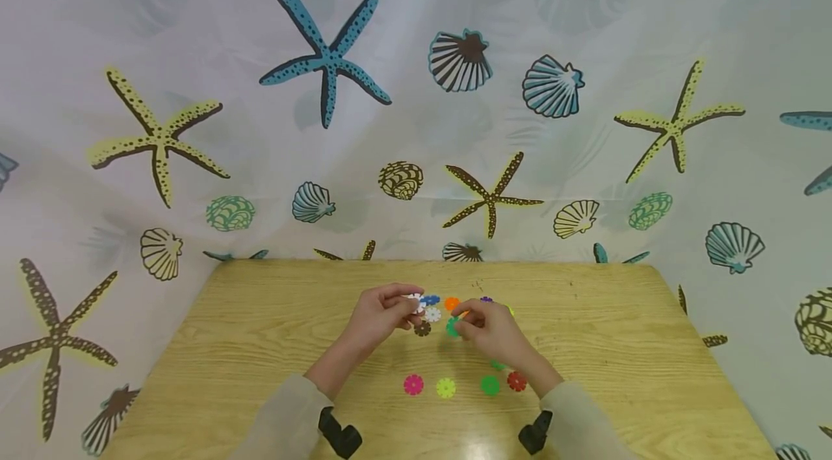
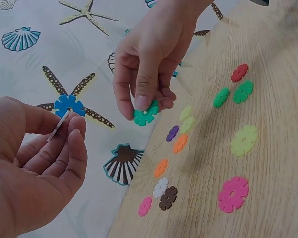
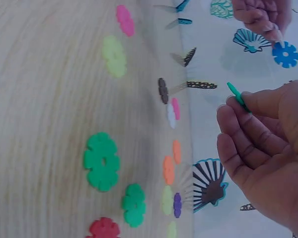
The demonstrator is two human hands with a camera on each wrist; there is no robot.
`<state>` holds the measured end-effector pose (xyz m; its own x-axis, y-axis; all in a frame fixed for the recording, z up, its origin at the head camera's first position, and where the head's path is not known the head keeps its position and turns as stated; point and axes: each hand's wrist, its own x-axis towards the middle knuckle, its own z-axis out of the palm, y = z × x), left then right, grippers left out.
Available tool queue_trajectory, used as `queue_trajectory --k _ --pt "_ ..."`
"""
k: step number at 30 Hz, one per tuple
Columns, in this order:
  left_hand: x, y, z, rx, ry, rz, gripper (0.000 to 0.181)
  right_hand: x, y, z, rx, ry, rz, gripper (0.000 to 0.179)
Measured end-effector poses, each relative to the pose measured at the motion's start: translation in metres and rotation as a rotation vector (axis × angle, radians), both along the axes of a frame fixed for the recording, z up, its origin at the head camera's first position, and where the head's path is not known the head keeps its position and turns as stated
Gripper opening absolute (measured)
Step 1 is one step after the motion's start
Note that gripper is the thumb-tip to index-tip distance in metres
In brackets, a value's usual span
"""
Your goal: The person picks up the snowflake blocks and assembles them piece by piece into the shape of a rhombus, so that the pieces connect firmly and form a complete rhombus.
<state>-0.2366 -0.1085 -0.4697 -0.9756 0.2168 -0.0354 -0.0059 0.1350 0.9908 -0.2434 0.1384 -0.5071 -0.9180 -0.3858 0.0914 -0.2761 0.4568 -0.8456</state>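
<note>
My left hand [image 1: 383,310] pinches a white notched plastic disc [image 2: 57,127], seen edge-on in the left wrist view. A blue notched disc [image 2: 69,105] stands at the white disc's edge, crosswise to it, and the two look joined. To the right, my right hand [image 1: 492,328] pinches a green notched disc [image 2: 146,115] between thumb and fingers. The green disc is apart from the blue one. Both hands are held above the wooden table [image 1: 273,344].
Loose discs lie on the table: pink [image 1: 413,384], yellow [image 1: 445,388], green [image 1: 490,385] and red [image 1: 516,381] nearer me. Farther off are brown [image 2: 169,198], white [image 2: 161,188], orange [image 2: 180,143] and purple [image 2: 173,133] ones. A patterned curtain [image 1: 403,135] hangs behind the table.
</note>
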Motion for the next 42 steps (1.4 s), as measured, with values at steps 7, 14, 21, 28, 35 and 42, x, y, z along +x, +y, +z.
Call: queue_trajectory --k 7,14,21,28,35,42 --pt "-0.001 0.000 0.000 0.005 -0.012 0.008 0.029 -0.002 0.003 0.015 -0.084 0.012 -0.007 0.020" --pt "-0.001 0.000 -0.001 0.005 -0.011 -0.002 0.030 -0.004 0.004 0.024 -0.119 0.023 0.008 0.021" --pt "0.000 0.000 0.000 0.005 -0.016 -0.009 0.030 -0.005 0.003 0.031 -0.150 0.029 0.018 0.025" --pt "-0.001 0.000 -0.001 -0.004 -0.004 -0.012 0.030 -0.002 0.000 0.040 -0.161 0.029 0.016 0.025" --pt "-0.001 0.001 0.000 -0.003 -0.007 -0.025 0.031 -0.003 -0.002 0.043 -0.181 0.026 0.007 0.023" --pt "0.000 0.002 0.002 -0.003 -0.007 -0.038 0.032 -0.004 -0.002 0.043 -0.192 0.014 0.002 0.023"
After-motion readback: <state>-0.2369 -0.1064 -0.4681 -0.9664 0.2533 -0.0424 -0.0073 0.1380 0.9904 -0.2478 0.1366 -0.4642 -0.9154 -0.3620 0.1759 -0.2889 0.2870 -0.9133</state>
